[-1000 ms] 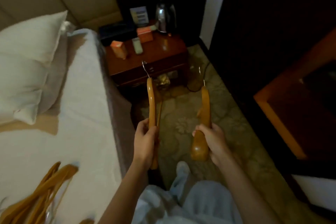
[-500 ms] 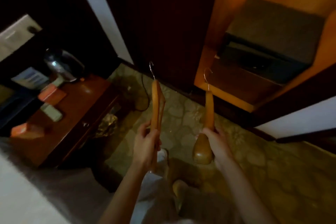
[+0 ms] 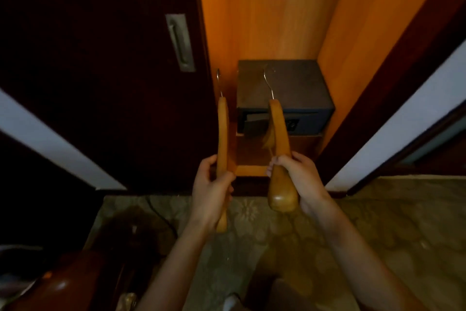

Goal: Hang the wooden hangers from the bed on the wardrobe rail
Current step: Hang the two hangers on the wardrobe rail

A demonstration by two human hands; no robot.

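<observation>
While the left hand [image 3: 211,192] grips one wooden hanger [image 3: 223,131] by its lower arm and the right hand [image 3: 297,179] wraps a second hanger [image 3: 280,131] likewise, both wire hooks [image 3: 267,81] are free, pointing to 12 o'clock, ready, I judge, for hanging. Beyond, at 12 o'clock, the open wardrobe [image 3: 264,20] holds a dark safe [image 3: 302,83]. Its rail is out of view.

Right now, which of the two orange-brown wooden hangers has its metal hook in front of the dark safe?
The right-hand hanger: its hook crosses the dark grey safe; the left-hand hanger has its hook left of it.
</observation>
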